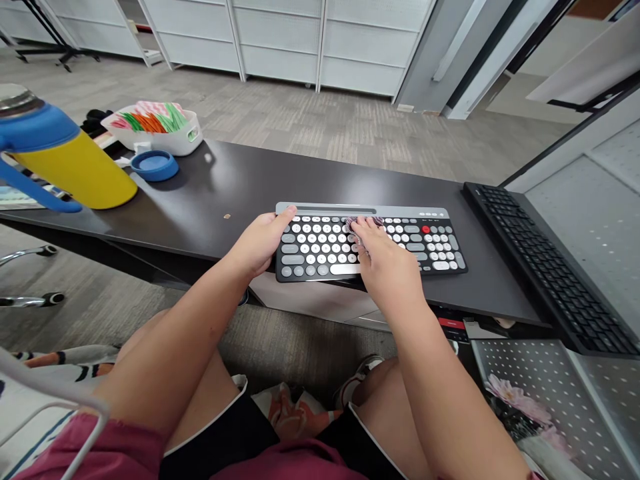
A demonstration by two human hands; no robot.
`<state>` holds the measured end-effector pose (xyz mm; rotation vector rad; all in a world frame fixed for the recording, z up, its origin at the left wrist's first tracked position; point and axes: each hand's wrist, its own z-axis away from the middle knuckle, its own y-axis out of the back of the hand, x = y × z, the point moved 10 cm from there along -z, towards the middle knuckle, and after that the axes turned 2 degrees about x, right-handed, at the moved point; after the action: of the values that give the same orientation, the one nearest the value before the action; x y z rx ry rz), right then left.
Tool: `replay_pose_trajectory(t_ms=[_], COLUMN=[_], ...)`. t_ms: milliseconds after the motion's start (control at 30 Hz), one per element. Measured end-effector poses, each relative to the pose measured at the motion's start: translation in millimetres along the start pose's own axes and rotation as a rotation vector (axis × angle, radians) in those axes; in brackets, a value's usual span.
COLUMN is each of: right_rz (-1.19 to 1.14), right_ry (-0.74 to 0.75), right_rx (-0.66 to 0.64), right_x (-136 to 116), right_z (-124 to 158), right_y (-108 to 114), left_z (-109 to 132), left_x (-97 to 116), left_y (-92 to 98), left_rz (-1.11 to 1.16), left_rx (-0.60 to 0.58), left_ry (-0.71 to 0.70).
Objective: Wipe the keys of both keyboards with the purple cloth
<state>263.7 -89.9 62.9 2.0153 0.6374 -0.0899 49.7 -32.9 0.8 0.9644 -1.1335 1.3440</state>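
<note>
A keyboard point(320, 249) with white and grey round keys, one red key and a grey top strip lies along the desk's near edge. My left hand point(261, 241) grips its left end, thumb on the top corner and fingers hidden beneath or behind the edge. Over the middle keys, my right hand point(390, 261) presses down a small patterned purple-grey cloth point(352, 225). Most of the cloth is covered by the fingers.
A dark desk point(240, 177) carries a yellow and blue tumbler point(83, 167), a blue lid point(155, 165) and a white basket point(173, 141) of colourful items at left. A black keyboard point(550, 267) lies at right. Pink flowers point(520, 403) are at lower right.
</note>
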Motion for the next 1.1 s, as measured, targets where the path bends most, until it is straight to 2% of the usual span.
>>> replay_pose_trajectory(t_ms=[433,700,1100], right_rz=[0.014,-0.001,-0.014], right_ry=[0.019,0.024,0.041], right_rx=[-0.012,0.048,0.06], right_x=[-3.0,-1.3,-2.2], right_z=[-0.2,0.9,1.0], right_y=[0.7,1.1,1.8], left_z=[0.3,-0.7,-1.8], left_x=[1.5,-1.2,-0.9], left_y=[-1.3,0.8,1.4], left_rz=[0.018,0.014,-0.009], left_rx=[-0.001,-0.01,-0.009], left_ry=[0.007,0.026,0.019])
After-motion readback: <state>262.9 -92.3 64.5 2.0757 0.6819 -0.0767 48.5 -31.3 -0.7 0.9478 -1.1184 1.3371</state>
